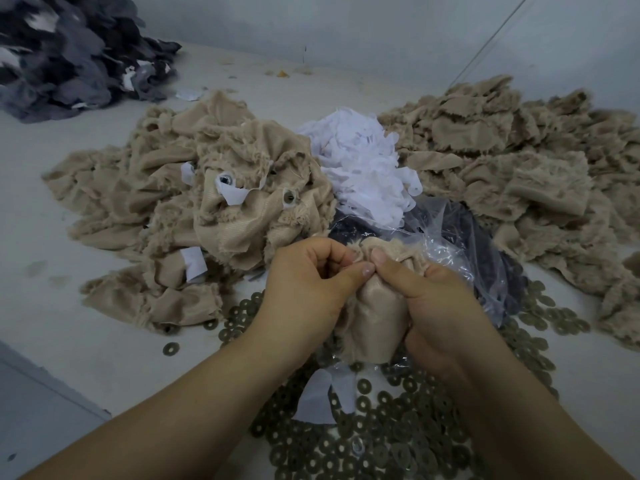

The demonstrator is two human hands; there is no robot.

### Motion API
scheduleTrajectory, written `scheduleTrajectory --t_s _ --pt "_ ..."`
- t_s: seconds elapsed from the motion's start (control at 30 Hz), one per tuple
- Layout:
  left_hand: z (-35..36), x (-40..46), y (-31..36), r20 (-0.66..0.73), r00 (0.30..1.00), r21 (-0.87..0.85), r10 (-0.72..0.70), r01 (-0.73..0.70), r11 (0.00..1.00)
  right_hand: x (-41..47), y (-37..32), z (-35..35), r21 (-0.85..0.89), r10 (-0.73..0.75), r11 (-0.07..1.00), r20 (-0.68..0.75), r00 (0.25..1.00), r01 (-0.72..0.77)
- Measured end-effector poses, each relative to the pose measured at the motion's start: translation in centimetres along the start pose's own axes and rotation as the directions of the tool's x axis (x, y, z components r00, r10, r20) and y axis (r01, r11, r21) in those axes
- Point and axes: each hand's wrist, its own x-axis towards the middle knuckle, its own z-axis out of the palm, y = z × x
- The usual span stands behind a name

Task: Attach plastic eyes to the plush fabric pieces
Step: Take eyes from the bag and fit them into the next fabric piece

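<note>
A beige plush fabric piece (375,320) is bunched up between both hands at the middle of the view. My left hand (304,282) pinches its top edge with curled fingers and thumb. My right hand (436,303) grips its right side, thumb pressed against the left thumb at the top. Whatever sits under the two thumbs is hidden. A heap of beige pieces (214,202) at the left shows fitted eye backs (287,197). A clear bag of dark eyes (450,237) lies just behind my hands.
Several dark ring washers (381,445) are spread over the white table below my hands. A second beige fabric heap (519,174) lies at the right, white paper scraps (363,157) at the centre back, and a grey fabric pile (69,53) at the far left corner.
</note>
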Motion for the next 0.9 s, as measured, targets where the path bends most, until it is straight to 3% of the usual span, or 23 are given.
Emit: scheduleTrajectory --t_s 0.37,0.53,0.9 --pt "0.2 -0.1 0.6 0.037 0.995 -0.16 -0.096 0.101 0.982 -0.2 0.1 -0.2 -0.057 -0.101 0.993 -0.03 0.994 0.099" --pt "0.5 -0.1 1.1 0.036 0.992 -0.15 -0.122 0.126 0.981 -0.2 0.5 -0.2 -0.076 -0.182 0.982 -0.093 0.979 0.175" --pt "0.9 -0.1 1.3 -0.028 0.996 -0.05 -0.088 0.087 0.995 -0.2 0.8 -0.3 -0.063 -0.274 0.961 -0.087 0.958 0.269"
